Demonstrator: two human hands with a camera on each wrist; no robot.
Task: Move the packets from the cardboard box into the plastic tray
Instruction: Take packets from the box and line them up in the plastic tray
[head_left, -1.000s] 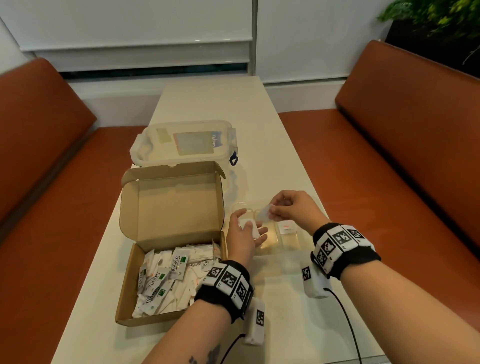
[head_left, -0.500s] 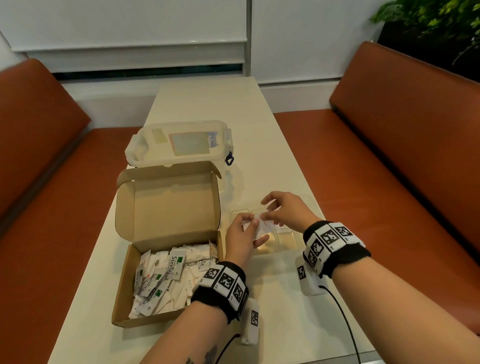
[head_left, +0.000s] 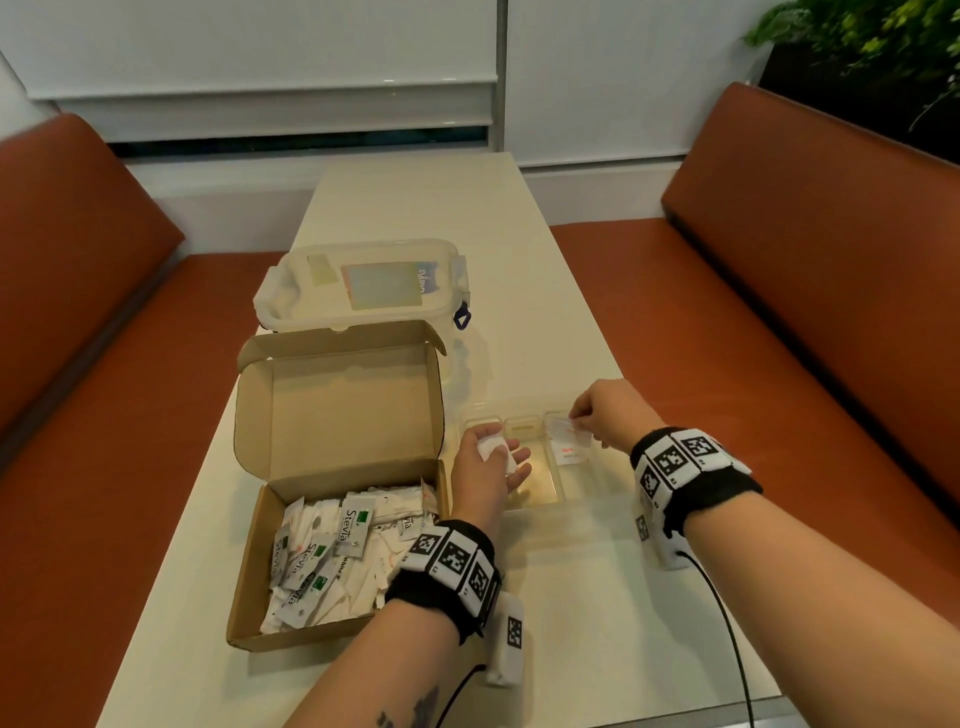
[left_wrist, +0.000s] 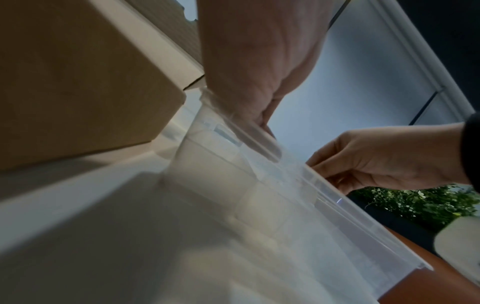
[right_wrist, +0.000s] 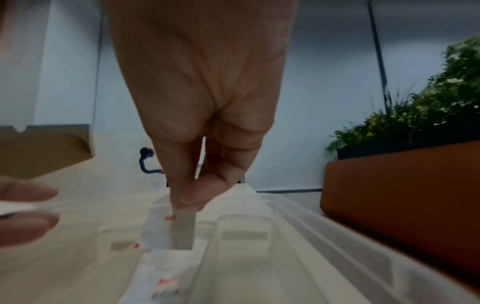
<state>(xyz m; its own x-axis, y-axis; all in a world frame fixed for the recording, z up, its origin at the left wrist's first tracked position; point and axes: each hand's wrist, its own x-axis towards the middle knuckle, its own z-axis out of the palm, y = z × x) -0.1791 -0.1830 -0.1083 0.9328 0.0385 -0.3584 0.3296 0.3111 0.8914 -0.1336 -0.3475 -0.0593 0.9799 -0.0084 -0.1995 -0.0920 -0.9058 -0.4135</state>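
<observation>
Packets (head_left: 340, 561) fill cardboard box (head_left: 332, 410) — lidded tub (head_left: 363, 283) behind.

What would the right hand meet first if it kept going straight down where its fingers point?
Probably the packet already lying in the plastic tray, right below the packet the right hand pinches; depth is unclear.

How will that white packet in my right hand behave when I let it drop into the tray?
The packet hangs thin and flat from the right hand, so probably light and floppy. It should land flat in the plastic tray beside the packet already lying there, with little sliding.
</observation>
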